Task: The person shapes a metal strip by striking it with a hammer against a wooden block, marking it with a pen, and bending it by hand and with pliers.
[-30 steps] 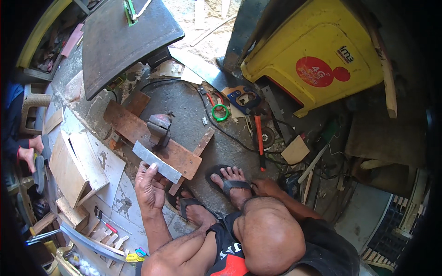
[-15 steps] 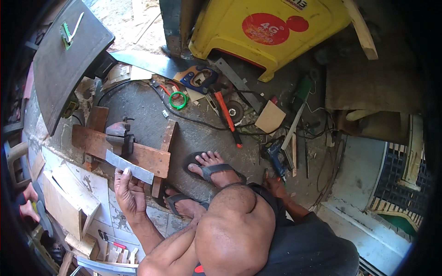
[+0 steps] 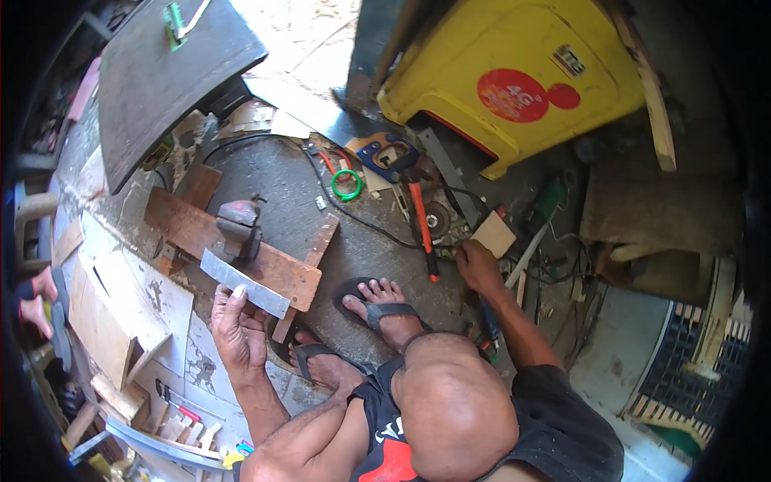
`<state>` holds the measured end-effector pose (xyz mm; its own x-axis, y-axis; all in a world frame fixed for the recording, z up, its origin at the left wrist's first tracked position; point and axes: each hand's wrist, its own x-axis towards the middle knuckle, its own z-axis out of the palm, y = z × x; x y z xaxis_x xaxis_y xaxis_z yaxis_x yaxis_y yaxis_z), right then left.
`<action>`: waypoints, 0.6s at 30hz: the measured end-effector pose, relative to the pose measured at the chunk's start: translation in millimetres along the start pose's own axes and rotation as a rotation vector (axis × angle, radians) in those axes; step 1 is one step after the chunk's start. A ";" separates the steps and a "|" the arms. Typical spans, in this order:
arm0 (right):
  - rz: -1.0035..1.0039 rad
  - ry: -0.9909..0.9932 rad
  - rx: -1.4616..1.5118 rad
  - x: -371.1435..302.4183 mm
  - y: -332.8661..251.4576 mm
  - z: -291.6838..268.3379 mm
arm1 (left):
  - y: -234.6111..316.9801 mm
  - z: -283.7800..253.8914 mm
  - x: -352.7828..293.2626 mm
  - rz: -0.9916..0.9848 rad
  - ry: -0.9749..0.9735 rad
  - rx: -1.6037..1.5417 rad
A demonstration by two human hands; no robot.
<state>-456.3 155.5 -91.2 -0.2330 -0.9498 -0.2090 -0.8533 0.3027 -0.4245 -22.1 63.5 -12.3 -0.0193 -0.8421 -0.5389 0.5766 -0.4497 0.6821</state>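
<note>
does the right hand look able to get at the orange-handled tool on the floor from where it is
Probably yes. The right hand rests on the floor clutter right beside the orange-handled tool, with nothing lying across the short gap. The left hand is busy holding a metal strip.

the person wears a black sleeveless top with a red and white print on the front, and dark shorts. both forearms are bare down to the left hand and the right hand, with no gloves, rings or watch to be seen. below the hands, each foot sits in a dark strapped flip-flop sandal.
</note>
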 end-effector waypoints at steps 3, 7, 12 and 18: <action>0.099 -0.266 -0.229 3.4 3.7 12.4 | 5.7 0.1 -9.0 0.045 0.057 -0.021; 0.093 -0.186 -0.252 -14.0 25.0 32.9 | 3.6 -3.6 -11.1 0.046 0.086 -0.024; 0.056 -0.399 -0.286 -16.9 -12.6 -16.4 | 5.0 1.1 -6.4 0.028 0.075 0.010; -0.064 -0.426 -0.101 -20.9 -7.4 -72.3 | -10.3 12.2 4.8 -0.021 0.011 0.022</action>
<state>-478.8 167.4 -20.0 0.0168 -0.8422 -0.5389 -0.9059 0.2153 -0.3647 -38.1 60.5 -15.8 -0.0220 -0.8290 -0.5587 0.5578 -0.4740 0.6813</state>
